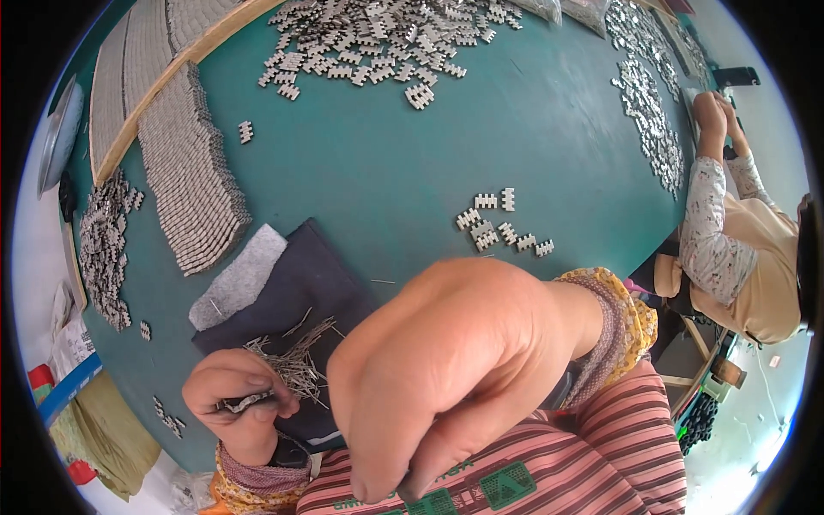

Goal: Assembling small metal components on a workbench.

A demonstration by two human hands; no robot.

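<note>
While the left hand (243, 396) pinches a metal strip (249, 401) lying left-right, the right hand (446, 378), fingers pressed together, hovers just right; pins (296, 360) sit just beyond.

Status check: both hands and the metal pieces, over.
Left hand pinching a small notched metal piece beside the pile of thin pins. Right hand raised close to camera, fingers closed, contents hidden. Nothing between them.

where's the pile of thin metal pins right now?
Head view, lower left: the pins lie on the dark cloth at the near table edge, just right of the left hand, beside the grey felt.
</note>
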